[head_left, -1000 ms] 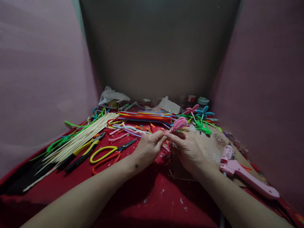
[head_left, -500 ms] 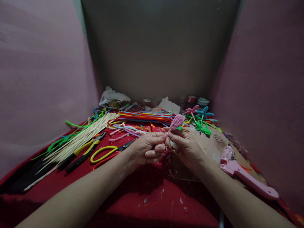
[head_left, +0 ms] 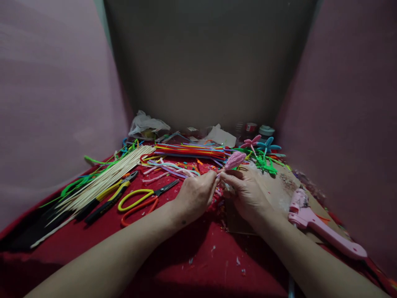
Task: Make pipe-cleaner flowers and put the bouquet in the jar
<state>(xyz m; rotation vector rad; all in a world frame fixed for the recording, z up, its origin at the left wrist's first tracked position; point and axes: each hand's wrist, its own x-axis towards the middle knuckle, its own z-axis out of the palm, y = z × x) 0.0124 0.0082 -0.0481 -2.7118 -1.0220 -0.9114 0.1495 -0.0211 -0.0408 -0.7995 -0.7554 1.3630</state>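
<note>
The left hand [head_left: 196, 196] has rolled over and, with the right hand [head_left: 246, 192], pinches the pink bud [head_left: 235, 160] below, seemingly twisting.

A fuzzy pink flower bud [head_left: 235, 160], its plump head closed and ridged lengthwise, tilts up and to the right in midair, its thin pink stem [head_left: 220, 170] pinched where the fingertips of the left hand [head_left: 196, 195] and the right hand [head_left: 247, 193] meet, the lower end hidden from view

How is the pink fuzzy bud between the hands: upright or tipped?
Tipped: the pink fuzzy bud slants, its top well right of its base.
</note>
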